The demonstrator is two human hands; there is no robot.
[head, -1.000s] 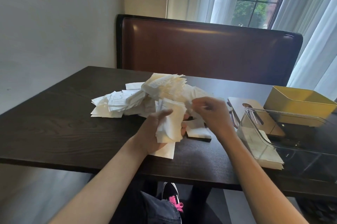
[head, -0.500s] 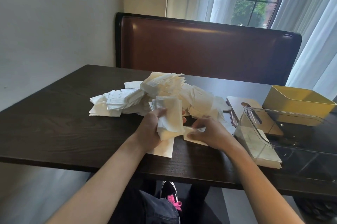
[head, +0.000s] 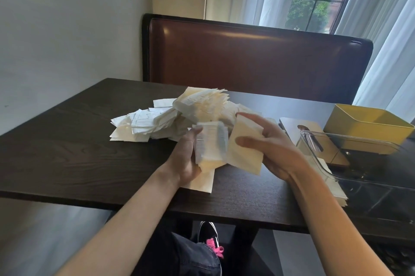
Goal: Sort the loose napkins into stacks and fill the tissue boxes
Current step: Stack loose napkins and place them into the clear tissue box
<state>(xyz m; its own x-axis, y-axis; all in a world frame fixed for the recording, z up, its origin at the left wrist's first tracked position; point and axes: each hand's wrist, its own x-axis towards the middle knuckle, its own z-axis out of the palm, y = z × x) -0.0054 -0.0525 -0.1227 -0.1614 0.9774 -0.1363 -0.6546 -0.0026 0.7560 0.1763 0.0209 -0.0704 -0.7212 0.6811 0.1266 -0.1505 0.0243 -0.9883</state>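
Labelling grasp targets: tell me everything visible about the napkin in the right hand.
The single napkin is a pale cream, folded, roughly rectangular sheet that looks like soft paper. The right hand pinches it near its right edge, thumb in front, fingers behind. It is held upright, slightly tilted, above the dark table, right beside the napkin stack gripped in the left hand. Whether the two touch is unclear.

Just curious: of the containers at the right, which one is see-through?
The clear bin nearest the right hand; the yellow box behind it is opaque.
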